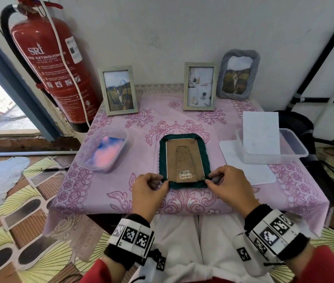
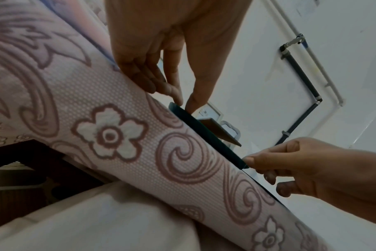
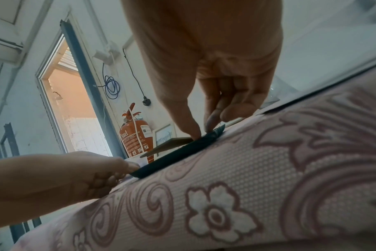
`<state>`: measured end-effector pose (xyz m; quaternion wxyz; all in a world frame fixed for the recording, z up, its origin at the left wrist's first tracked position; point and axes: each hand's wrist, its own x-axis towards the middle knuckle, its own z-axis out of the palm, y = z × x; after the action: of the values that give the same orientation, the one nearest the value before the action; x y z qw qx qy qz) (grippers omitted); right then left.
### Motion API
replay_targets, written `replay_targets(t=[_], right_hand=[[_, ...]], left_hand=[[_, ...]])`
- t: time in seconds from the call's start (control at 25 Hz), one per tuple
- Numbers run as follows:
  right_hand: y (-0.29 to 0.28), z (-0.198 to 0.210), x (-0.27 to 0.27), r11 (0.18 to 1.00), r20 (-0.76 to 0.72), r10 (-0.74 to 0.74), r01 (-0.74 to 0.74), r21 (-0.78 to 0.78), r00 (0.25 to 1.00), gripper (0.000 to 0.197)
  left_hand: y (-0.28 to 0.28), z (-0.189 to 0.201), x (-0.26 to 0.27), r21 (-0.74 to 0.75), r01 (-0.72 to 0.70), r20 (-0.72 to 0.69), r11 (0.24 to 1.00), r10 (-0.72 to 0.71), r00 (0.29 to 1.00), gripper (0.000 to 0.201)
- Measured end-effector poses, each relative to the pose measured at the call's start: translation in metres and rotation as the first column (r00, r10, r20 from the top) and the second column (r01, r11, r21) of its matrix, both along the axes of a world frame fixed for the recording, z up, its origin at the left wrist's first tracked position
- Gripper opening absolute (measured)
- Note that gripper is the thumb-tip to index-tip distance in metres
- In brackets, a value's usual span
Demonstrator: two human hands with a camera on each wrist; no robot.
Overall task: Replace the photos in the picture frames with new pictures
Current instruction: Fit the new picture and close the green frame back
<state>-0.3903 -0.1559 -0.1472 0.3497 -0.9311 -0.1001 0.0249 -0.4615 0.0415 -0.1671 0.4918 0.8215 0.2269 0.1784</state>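
Person: red sleeves; black wristbands carrying white blocks with black square-pattern markers; white trousers.

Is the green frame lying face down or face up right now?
Face down: the green frame lies flat on the tablecloth, its brown backing board and barcode sticker up.

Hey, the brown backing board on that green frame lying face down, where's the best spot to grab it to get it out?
Probably at its near short edge, coming from the person's side. The backing board sits inside the green frame, but the wrist views show that near edge tilted up clear of the rim, between the left hand and right hand pinching the frame's near corners.
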Motion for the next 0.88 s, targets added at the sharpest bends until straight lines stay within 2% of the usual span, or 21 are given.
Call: replay_targets(t=[0.16, 0.28, 0.76, 0.88], right_hand=[[0.0004, -0.0013, -0.0005, 0.995, -0.017, -0.003, 0.005, 0.104, 1.0, 0.012], [0.0033, -0.0018, 0.0001, 0.995, -0.012, 0.023, -0.021, 0.095, 1.0, 0.01], [0.0021, -0.0058, 0.0003, 0.992, 0.081, 0.101, -0.107, 0.069, 0.992, 0.009], [0.003, -0.0049, -0.0003, 0.993, 0.095, 0.117, -0.118, 0.005, 0.989, 0.007]], left_hand=[[-0.0026, -0.0012, 0.0013, -0.122, -0.025, 0.03, 0.992, 0.028, 0.999, 0.012], [-0.0036, -0.0014, 0.0012, -0.167, -0.012, 0.051, 0.986, 0.021, 0.998, 0.013], [-0.0044, -0.0043, -0.0013, -0.182, 0.056, 0.11, 0.982, -0.036, 0.993, 0.017], [-0.0031, -0.0042, -0.0017, -0.188, 0.071, 0.108, 0.98, -0.052, 0.993, 0.017]])
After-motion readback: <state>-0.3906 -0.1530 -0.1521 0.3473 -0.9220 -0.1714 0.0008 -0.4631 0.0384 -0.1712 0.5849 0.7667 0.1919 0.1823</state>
